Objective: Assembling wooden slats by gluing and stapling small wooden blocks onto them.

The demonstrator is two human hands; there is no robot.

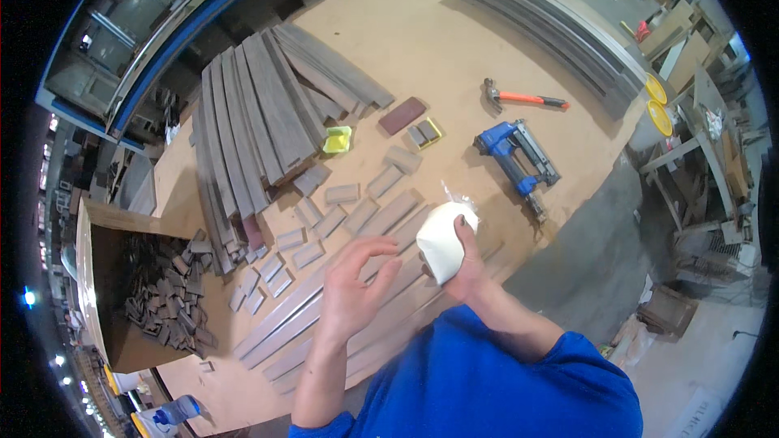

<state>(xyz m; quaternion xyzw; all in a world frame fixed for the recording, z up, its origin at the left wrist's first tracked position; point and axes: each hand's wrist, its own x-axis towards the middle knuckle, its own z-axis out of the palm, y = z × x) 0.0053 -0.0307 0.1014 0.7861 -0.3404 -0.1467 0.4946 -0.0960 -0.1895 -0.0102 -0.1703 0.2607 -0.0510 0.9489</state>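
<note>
Right hand (469,264) grips white glue bag (442,239); left hand (350,290) is open, empty. Squeeze gently, keep nozzle over long strips (324,312) w/ left steadying.

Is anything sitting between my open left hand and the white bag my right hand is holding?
Nothing visible does. The left hand hovers open over the long grey strips, and only a bare gap separates it from the white bag in the right hand.

Bare desk (422,24) lies wide beyond the strips (268,105), up to the long rails (552,32). Ahead of the hands, small blocks (324,219) and long slats (357,308) crowd the surface. To the right, the nail gun (515,158) and hammer (523,99) stand in the way; between them and the sanding pads (414,126) runs an open lane. The scrap box (154,292) closes off the left.
</note>
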